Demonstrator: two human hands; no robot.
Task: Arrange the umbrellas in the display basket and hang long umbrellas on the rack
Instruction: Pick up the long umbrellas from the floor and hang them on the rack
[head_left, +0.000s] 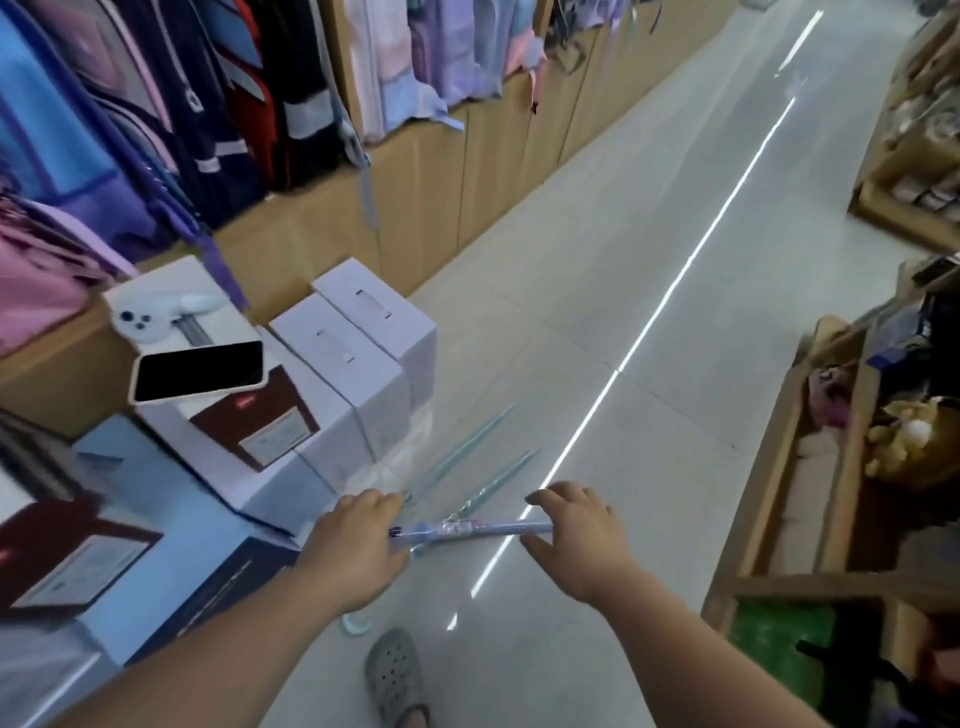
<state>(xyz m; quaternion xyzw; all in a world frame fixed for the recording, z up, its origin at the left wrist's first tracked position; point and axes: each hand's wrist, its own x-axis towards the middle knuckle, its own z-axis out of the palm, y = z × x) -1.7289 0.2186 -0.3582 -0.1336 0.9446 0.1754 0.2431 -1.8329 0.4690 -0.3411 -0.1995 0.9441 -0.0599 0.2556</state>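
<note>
Head view: we hold a pale blue umbrella (467, 531) level above the aisle floor (675, 312). Left hand (358, 543) is curled round its left end. Right hand (574, 540) pinches its right end between thumb and fingers. White boxes (358, 379) stand near, to the left, with a phone (200, 371) on top.

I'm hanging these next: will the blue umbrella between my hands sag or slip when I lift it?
Probably stiff: the blue umbrella runs straight from the left hand to the right hand without sagging. Likely light, being so slim. What looks like a shiny clear wrap may make it slippery, so grip firmly.
</note>
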